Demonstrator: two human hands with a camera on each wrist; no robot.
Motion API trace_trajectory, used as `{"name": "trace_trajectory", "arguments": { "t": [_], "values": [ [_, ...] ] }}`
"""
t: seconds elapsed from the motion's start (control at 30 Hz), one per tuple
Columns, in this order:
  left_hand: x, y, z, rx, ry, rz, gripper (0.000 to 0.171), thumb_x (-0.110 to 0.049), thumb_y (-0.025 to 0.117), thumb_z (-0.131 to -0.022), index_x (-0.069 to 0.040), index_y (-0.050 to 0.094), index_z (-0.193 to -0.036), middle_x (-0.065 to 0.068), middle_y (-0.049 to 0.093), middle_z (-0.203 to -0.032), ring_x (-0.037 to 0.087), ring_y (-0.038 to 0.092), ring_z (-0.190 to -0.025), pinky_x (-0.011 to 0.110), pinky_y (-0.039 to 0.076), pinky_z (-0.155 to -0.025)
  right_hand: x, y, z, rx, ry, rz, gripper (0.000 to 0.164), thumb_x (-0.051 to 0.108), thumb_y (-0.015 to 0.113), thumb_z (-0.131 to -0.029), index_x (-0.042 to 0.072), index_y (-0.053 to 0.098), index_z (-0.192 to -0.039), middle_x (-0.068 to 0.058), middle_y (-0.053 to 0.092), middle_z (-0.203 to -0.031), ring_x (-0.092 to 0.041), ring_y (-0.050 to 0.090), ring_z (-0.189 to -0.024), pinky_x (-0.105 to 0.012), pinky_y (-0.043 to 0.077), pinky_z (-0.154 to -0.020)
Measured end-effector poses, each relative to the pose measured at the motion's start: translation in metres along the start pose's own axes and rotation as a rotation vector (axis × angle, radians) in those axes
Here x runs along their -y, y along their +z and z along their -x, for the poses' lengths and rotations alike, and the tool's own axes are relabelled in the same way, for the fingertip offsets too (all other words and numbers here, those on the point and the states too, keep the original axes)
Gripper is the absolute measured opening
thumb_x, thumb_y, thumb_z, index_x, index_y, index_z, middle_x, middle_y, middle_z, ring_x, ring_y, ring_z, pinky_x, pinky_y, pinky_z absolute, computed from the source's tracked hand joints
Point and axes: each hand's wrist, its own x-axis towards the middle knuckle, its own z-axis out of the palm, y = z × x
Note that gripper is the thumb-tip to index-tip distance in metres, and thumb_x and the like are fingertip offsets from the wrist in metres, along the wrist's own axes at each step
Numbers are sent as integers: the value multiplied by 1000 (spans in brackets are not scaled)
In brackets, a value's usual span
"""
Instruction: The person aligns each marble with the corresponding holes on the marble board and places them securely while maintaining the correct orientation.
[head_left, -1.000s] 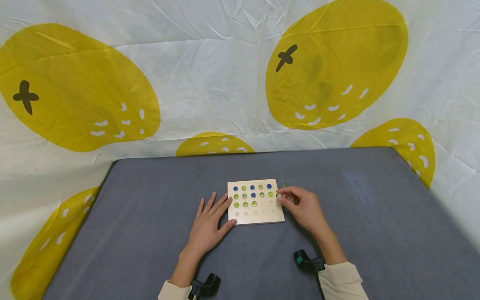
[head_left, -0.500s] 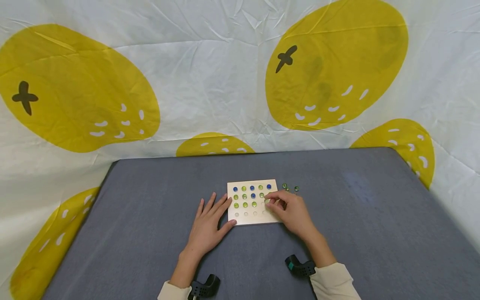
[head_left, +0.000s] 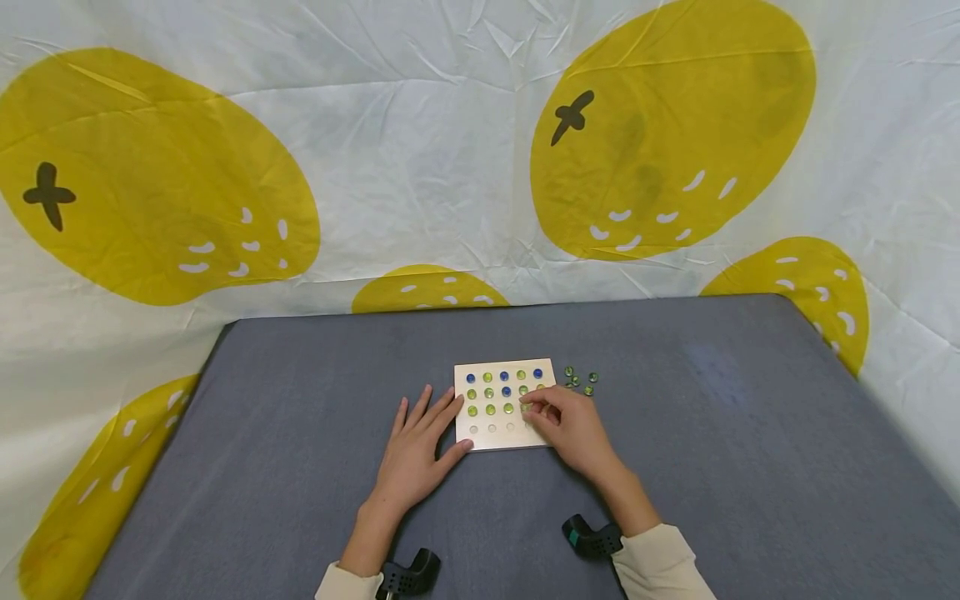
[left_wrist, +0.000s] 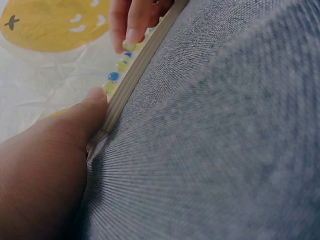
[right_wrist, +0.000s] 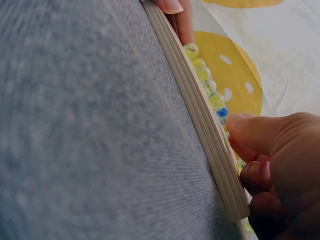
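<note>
A pale wooden board (head_left: pixel 487 437) with rows of round hollows lies on the table. Blue and yellow-green glass marbles sit in its upper rows, such as a blue marble (head_left: pixel 507 392). Bare hollows show along the nearest row. My left hand (head_left: pixel 411 462) rests at the board's left edge, fingers spread and thumb on the near corner. My right hand (head_left: pixel 573 429) is over the board's right part and pinches a yellow-green marble (left_wrist: pixel 128 45) at the third row. The hand hides the hollows beneath it.
Several loose green marbles (head_left: pixel 575 381) lie on the grey tabletop (head_left: pixel 330 375) just right of the board. A white cloth (head_left: pixel 420 183) with yellow fruit shapes hangs behind the table. Both wrists carry a black camera mount.
My right hand has moved left and slightly nearer, from the board's right edge to the third row, with the marble. Loose marbles behind it have come into view. My left hand stays put.
</note>
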Motion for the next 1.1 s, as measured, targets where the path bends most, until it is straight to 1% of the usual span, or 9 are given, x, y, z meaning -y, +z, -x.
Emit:
{"name": "trace_trajectory", "arguments": {
  "t": [0.4,0.6,1.1],
  "values": [
    [1,1,1,-4,5,3,63,-53,57,-91,-20,47,-144,1,42,-148,30,24,-141,54,11,-114,-1,3,1,-21,-11,31,16,6,78,-79,9,74,-94,9,56,-73,-2,39,-54,-22,36,-47],
    [1,1,1,-3,5,-5,63,-52,57,-91,-19,47,-144,1,42,-147,30,24,-141,55,12,-114,0,3,1,-31,-18,29,16,5,78,-79,9,74,-94,9,56,-73,-1,39,-54,-22,36,-47],
    [0,1,1,1,-4,5,63,-52,57,-91,-20,47,-144,1,42,-147,30,24,-141,54,11,-114,0,2,1,-3,38,21,17,8,78,-80,9,74,-96,8,57,-75,-3,40,-54,-22,36,-48]
  ]
}}
